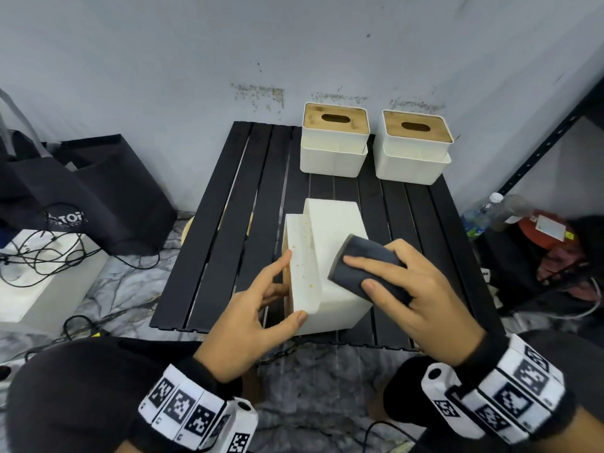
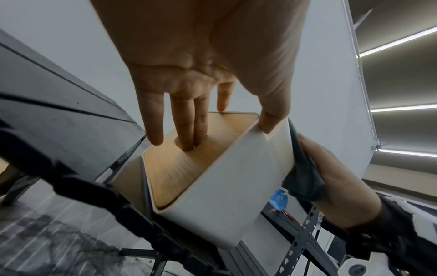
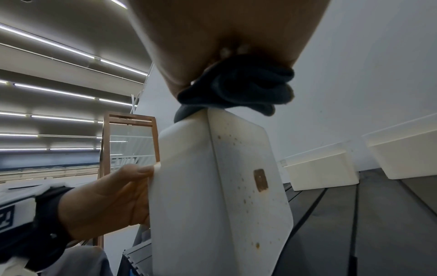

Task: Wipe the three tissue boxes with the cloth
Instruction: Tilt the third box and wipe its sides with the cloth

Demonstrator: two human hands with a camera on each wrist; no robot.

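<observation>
At the centre of the head view, the near tissue box (image 1: 327, 259) lies tipped on its side on the black slatted table (image 1: 228, 223), its wooden lid turned to the left of the frame. The left hand (image 1: 251, 318) steadies it: the thumb hooks over the near white edge, and in the left wrist view two fingers (image 2: 191, 127) dip into the lid's slot, so this hand is grasping the box. The right hand (image 1: 415, 289) clasps a folded dark cloth (image 1: 366, 266), fingers curled over it, and presses it on the upward-facing white side. The wiping looks underway rather than finished, in my judgement: yellowish-brown specks dot the white face (image 1: 304, 253) left of the cloth, and the right wrist view shows more specks plus a brown rectangular mark (image 3: 261, 180) on that face. At the upper right of the frame two other tissue boxes (image 1: 335, 138) (image 1: 413, 147) stand upright side by side at the table's far edge, well apart from the hands; whether they are clean I cannot tell (no specks are visible on them from here). Counted: three tissue boxes, one cloth, two hands, one table.
</observation>
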